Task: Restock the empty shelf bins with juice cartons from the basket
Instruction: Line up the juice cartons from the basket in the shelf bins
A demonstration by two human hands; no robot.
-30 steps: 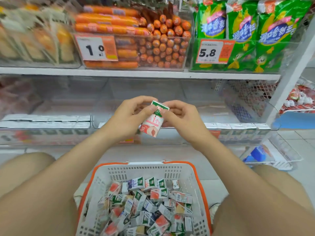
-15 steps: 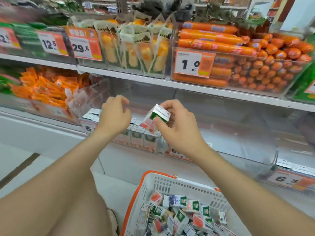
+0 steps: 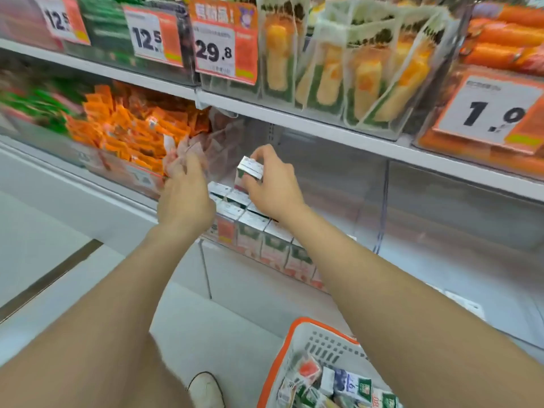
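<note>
My right hand [image 3: 272, 188] pinches a small white-and-green juice carton [image 3: 248, 170] by its top, just above the rows of cartons [image 3: 259, 231] standing in the clear shelf bin [image 3: 379, 207]. My left hand [image 3: 184, 195] hovers beside the bin's left end with its fingers loosely curled and blurred, holding nothing. The white basket with an orange rim [image 3: 282, 348] sits at the lower right, with several loose juice cartons [image 3: 347, 384] in it.
Left of the bin lies a bin of orange sachets [image 3: 126, 128]. The shelf above carries packs with price tags 12.5, 29.8 and 1.0 [image 3: 485, 110]. The right part of the clear bin holds nothing. A white shoe [image 3: 206, 390] stands on the floor.
The view has swung left and closer to the shelf. My left hand has let go of the carton; my right hand has carried it down over the cartons in the bin.
</note>
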